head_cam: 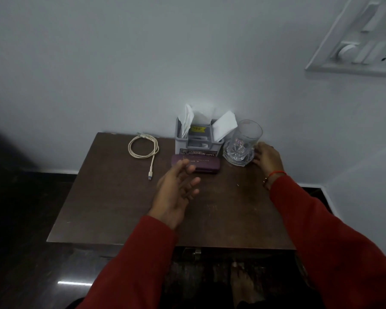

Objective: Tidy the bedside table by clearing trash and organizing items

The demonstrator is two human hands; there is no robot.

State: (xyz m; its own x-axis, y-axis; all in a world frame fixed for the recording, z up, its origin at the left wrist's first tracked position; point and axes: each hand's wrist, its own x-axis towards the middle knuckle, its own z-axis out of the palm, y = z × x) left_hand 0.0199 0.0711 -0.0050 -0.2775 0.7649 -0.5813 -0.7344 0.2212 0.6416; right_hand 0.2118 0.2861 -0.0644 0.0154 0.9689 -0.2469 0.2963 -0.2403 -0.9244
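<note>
while the right hand (266, 156) is cupping the far-right side of the clear glass (243, 142), seemingly steadying it beside the grey organizer (197, 141), the left hand (176, 192) is hovering open and empty just near the purple case (196, 164). white papers (224, 124) are standing in the organizer at the worktop's (112, 208) far edge; the coiled cable (144, 148) is lying far left, apart.

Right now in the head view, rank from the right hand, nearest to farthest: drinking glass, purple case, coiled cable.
1. Drinking glass: right beside the right hand, fingers at its base, back right of the table.
2. Purple case: mid-table, in front of the grey organizer, partly behind the left hand.
3. Coiled white cable: far left of the table.
</note>
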